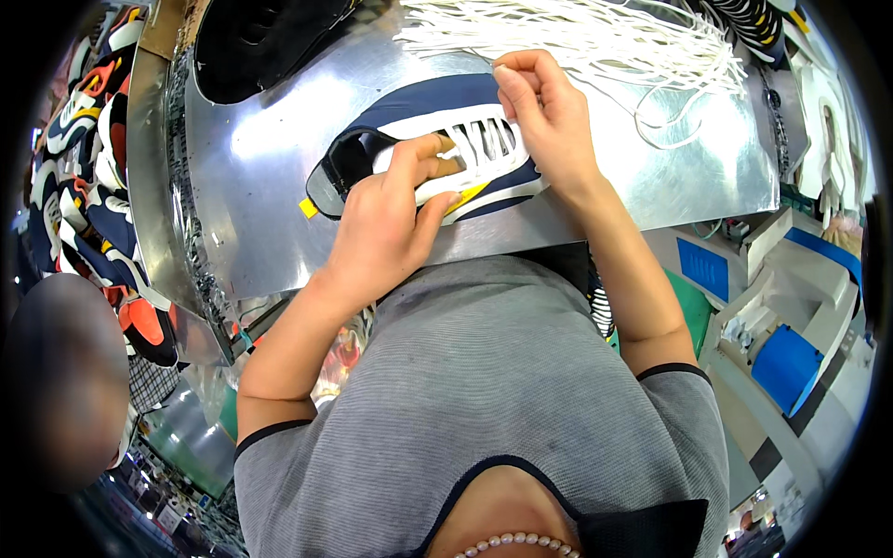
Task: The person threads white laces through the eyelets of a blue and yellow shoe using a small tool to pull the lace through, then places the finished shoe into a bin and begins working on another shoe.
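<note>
A navy and white shoe upper [428, 100] with yellow trim lies on its side on the metal table in front of me, its heel opening toward the left. White laces [484, 141] run in rows across its front. My left hand [395, 197] grips the upper beside the lacing, fingers on top and thumb along the near side. Just past the lacing, my right hand [553, 116] is raised with thumb and forefinger pinched together. What sits in that pinch is too small to make out. Beyond it spreads a heap of loose white laces [577, 37].
The shiny metal table [260, 223] has a raised edge [153, 139] at left. A black item [256, 46] stands at the far left. Many shoe uppers [104, 200] are piled beyond that edge. White equipment with a blue panel [786, 367] is at right. A blurred person [65, 372] is at left.
</note>
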Action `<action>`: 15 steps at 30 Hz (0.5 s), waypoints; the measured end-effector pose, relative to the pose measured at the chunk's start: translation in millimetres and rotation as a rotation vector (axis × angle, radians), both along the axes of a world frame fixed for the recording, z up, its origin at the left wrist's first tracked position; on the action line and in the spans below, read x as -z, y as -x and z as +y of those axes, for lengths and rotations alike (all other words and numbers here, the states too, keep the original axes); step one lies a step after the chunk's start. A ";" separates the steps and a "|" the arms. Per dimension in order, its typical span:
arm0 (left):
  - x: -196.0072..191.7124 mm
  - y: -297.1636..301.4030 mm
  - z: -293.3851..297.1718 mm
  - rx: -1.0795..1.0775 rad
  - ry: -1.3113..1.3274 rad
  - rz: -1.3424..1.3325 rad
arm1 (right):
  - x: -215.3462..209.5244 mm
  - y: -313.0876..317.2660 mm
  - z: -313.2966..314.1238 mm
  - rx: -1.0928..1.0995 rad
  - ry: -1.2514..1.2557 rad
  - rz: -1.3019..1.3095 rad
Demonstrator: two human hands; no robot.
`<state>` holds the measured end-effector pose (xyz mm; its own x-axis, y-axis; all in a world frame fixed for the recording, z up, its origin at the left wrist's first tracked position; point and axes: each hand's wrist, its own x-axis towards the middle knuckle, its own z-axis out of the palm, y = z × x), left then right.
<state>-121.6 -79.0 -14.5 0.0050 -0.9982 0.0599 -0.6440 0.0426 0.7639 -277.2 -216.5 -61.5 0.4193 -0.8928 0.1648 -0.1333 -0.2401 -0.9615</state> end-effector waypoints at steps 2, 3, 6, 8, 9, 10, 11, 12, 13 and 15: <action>-11.3 -7.5 0.5 0.050 -0.202 -0.114 | 7.7 -3.2 2.9 0.056 0.085 0.116; -18.6 -9.2 -0.2 0.077 -0.304 -0.169 | 9.5 -3.4 4.8 0.067 0.080 0.108; -18.9 -13.9 7.1 0.116 -0.178 -0.164 | 7.1 -4.4 3.7 0.074 0.042 0.066; -9.8 -17.6 16.3 0.149 0.077 -0.183 | 5.5 -0.1 2.9 0.039 -0.049 0.017; -3.3 -21.8 28.3 0.087 0.221 -0.289 | 5.4 2.2 5.1 0.048 -0.062 -0.021; 6.5 -28.6 45.7 0.025 0.372 -0.390 | 4.9 5.7 8.6 0.059 -0.069 -0.057; 18.5 -31.6 61.1 -0.037 0.531 -0.489 | 4.3 9.2 10.6 0.073 -0.069 -0.094; 35.6 -27.6 82.5 -0.206 0.516 -0.448 | 4.5 13.3 12.7 0.055 -0.090 -0.149; 48.7 -23.3 102.9 -0.376 0.496 -0.401 | 4.3 12.1 16.0 0.048 -0.140 -0.229; 56.3 4.5 114.8 -0.680 0.049 0.709 | 3.9 5.5 23.7 0.020 -0.170 -0.244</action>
<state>-126.1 35.8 -70.8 0.6284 -0.7655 -0.1380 0.0643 -0.1256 0.9900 -282.7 -192.8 -65.4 0.3679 -0.9237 0.1066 0.1041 -0.0730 -0.9919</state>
